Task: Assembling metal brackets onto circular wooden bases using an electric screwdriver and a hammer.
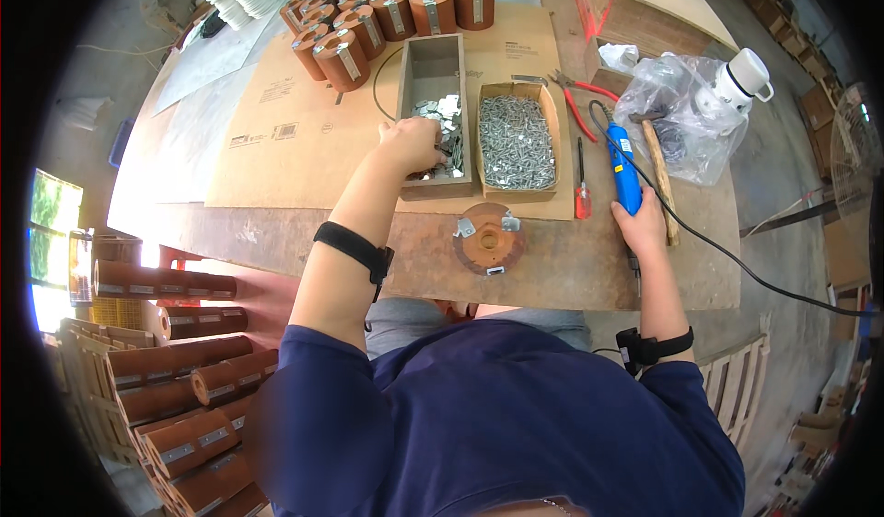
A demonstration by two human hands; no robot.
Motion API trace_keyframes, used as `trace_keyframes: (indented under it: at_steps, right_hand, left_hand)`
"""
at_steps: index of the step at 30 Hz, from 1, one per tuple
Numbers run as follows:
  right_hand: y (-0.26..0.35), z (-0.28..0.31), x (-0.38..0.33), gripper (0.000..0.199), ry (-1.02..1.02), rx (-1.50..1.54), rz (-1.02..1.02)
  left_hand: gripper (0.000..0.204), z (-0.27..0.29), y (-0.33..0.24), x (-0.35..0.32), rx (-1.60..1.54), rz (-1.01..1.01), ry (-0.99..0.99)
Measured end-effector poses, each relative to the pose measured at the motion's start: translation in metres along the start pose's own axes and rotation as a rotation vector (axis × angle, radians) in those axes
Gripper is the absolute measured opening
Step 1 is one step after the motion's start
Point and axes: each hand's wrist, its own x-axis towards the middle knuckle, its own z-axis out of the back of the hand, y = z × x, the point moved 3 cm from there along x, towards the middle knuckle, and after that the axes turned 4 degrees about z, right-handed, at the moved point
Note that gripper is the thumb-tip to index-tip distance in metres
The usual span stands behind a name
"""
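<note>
My left hand (pixel 412 143) reaches into a grey wooden box (pixel 433 66) of small metal plates (pixel 444 112), fingers curled down among them; whether it grips one is hidden. My right hand (pixel 642 224) holds a blue corded power screwdriver (pixel 623 165) lying on the table. Between the hands, near the front edge, stands a brown cylindrical core (pixel 488 238) seen end-on, with three metal brackets on its top face. A cardboard box of screws (pixel 517 140) sits beside the grey box.
Several finished brown cores (pixel 387 6) stand at the back of the table, more are stacked at lower left (pixel 184 370). Red pliers (pixel 575 103), a red screwdriver (pixel 582 190), a hammer (pixel 658 176), a plastic bag (pixel 677 103) and a white jug (pixel 737 80) lie at right.
</note>
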Motion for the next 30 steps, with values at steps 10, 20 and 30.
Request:
trace_keyframes:
  at_steps: [10,20,30]
  right_hand:
    - [0.000,-0.001,0.000,0.063,-0.022,0.016,0.018]
    - [-0.005,-0.003,0.000,0.062,-0.060,0.036,0.046]
    - [-0.004,-0.004,0.001,0.063,-0.041,0.005,0.058]
  left_hand:
    - [0.016,0.003,0.002,-0.006,0.040,-0.020,-0.074]
    - [0.012,0.012,-0.036,-0.118,-0.369,-0.535,-0.589]
    - [0.016,-0.003,-0.051,-0.165,-0.426,-0.527,-0.708]
